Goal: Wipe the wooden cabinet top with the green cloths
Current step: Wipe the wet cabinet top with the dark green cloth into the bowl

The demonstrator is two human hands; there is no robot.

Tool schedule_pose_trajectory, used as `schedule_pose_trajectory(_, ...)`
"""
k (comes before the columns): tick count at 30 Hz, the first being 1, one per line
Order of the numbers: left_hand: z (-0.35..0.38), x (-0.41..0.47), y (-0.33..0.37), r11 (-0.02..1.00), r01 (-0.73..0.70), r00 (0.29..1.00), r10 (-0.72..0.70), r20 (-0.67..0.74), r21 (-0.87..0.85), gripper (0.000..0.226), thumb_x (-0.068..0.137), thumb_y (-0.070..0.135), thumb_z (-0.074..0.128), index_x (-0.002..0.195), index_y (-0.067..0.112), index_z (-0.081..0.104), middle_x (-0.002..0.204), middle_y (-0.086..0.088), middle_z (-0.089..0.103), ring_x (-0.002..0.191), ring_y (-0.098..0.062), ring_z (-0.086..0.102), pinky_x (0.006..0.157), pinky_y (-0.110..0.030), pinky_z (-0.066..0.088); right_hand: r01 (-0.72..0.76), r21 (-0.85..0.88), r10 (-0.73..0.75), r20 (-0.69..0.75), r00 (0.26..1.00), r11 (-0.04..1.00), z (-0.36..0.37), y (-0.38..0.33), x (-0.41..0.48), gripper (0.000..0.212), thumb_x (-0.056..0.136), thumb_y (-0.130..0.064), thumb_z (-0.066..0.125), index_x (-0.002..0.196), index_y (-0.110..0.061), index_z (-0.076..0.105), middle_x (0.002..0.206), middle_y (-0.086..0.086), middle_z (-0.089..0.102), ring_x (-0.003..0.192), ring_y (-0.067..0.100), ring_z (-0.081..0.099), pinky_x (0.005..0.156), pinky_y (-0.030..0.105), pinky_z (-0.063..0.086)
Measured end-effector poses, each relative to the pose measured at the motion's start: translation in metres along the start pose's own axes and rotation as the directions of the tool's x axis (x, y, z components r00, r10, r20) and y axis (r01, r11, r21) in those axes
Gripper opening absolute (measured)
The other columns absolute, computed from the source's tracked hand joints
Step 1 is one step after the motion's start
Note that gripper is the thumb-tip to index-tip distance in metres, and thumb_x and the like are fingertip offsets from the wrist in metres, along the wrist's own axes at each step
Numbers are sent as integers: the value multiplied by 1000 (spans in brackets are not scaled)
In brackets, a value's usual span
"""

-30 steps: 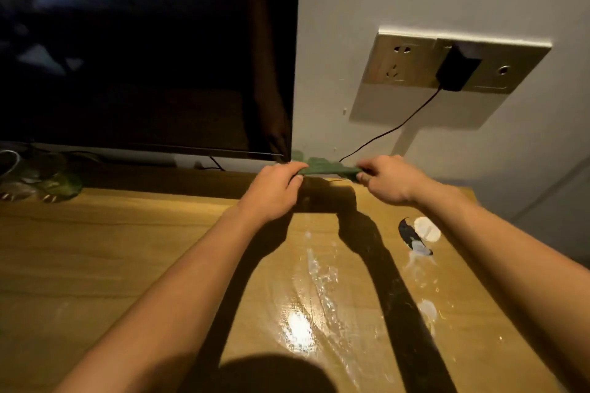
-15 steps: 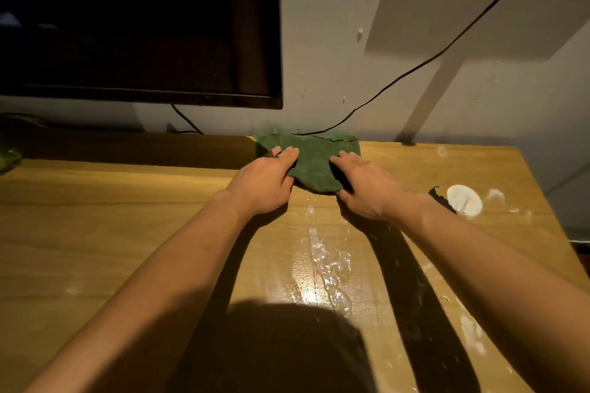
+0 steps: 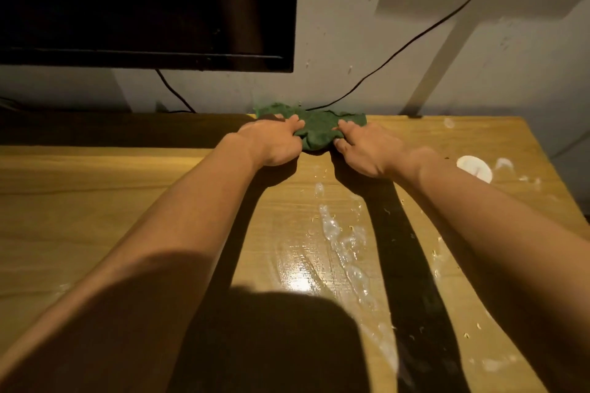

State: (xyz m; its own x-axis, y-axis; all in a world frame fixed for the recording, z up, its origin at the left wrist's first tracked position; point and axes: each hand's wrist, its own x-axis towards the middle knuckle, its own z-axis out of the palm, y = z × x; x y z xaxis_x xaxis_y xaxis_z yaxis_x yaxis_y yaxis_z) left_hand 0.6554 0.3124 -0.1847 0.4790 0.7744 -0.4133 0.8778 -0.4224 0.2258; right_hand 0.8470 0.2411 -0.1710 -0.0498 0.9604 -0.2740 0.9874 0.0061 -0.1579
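We're looking down at both arms stretching out across the wooden tabletop [image 3: 95,201], and the green cloth [image 3: 314,129] is sitting bunched up right at the back edge, touching the wall [image 3: 415,73]. The left hand [image 3: 274,142] is pressing down on the cloth's left side with fingers [image 3: 295,124] curled over the fabric, and the right hand [image 3: 364,147] is doing the same on the right side — neither grip is fully closing, more like half-bent fingers pinning and scrunching the cloth between them. Wet streaks [image 3: 344,239] are shining on the wood between the forearms, with little crumbs scattered around them. A white round disc [image 3: 474,167] is lying near the right wrist, well apart from the cloth. Up above, a dark screen [image 3: 143,3] is hanging over the left part, and a black cable [image 3: 399,51] is running down the wall to just behind the cloth.
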Motion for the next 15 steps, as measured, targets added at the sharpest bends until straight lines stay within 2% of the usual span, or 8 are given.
schedule_pose_trajectory(2, 3, -7, 1, 1000, -22, 1000, 22, -13, 11, 61, 97, 41, 30, 157, 32, 20, 166, 6, 14, 152, -21, 16, 120, -40, 16, -6, 42, 8, -38, 999, 999, 0, 1, -8, 44, 102, -40, 32, 135, -17, 47, 129, 19, 58, 112, 39, 54, 91, 39, 41)
schedule_pose_trajectory(4, 7, -18, 5, 998, -46, 999, 46, -14, 42, 59, 99, 38, 30, 157, 27, 22, 165, 1, 19, 150, -27, 22, 119, -39, 19, -2, 71, 3, -9, 1000, 997, -2, 6, -18, 45, 102, -43, 31, 140, -24, 44, 133, 16, 57, 111, 35, 54, 89, 36, 39)
schedule_pose_trajectory(6, 14, -35, 11, 998, -48, 999, 48, 4, 31, 57, 101, 37, 29, 157, 27, 23, 165, 0, 19, 149, -29, 23, 119, -38, 20, -26, 124, 19, 58, 998, 992, 2, 10, -34, 49, 102, -44, 31, 148, -29, 37, 147, 12, 47, 124, 32, 49, 98, 35, 37)
schedule_pose_trajectory(9, 28, -63, 20, 999, -22, 1000, 22, 22, -24, 57, 100, 37, 31, 156, 30, 24, 165, 2, 19, 150, -28, 20, 120, -39, 17, -36, 165, 19, 107, 994, 986, 14, 15, -61, 54, 103, -44, 33, 153, -25, 30, 158, 2, 30, 143, 28, 32, 114, 36, 25)
schedule_pose_trajectory(15, 56, -114, 49, 995, 26, 999, -22, 46, -101, 57, 98, 37, 32, 155, 33, 27, 164, 0, 23, 149, -29, 22, 119, -42, 18, 8, 134, -27, 140, 990, 991, 23, 19, -120, 53, 103, -45, 32, 152, -25, 31, 158, -1, 30, 144, 25, 31, 115, 35, 22)
